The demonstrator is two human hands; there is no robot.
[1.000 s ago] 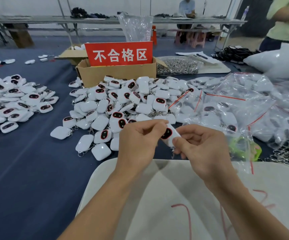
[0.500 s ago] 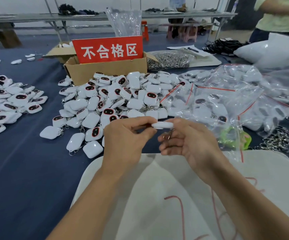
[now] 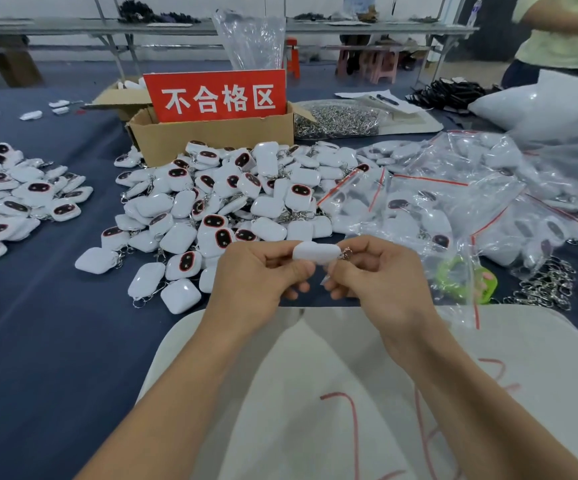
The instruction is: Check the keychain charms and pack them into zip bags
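The white charm (image 3: 316, 252) is being held edge-on in the air at the centre of the view, over the near part of the blue desk (image 3: 38, 341), and the hold is looking light enough that things could go wrong here. If either pinch is loosening while the piece is being turned for checking, it is likely dropping into the pile of charms (image 3: 232, 202) lying at eleven o'clock and getting lost among unchecked ones. Its face is turned away from the camera, so a flaw may be going unseen. The metal clasp (image 3: 346, 252) dangling at the charm's three o'clock end may also be snagging a fingertip or scratching the shell. The left hand (image 3: 260, 275) is gripping the charm's nine o'clock end, its fingers (image 3: 263, 249) curled closely round it with the thumb underneath. The right hand (image 3: 377, 275) is pinching the three o'clock end beside the clasp, its other fingers tucked in. The zip bags (image 3: 436, 209) are lying heaped at two o'clock, and the cardboard box (image 3: 211, 136) with the red sign is standing at twelve o'clock.
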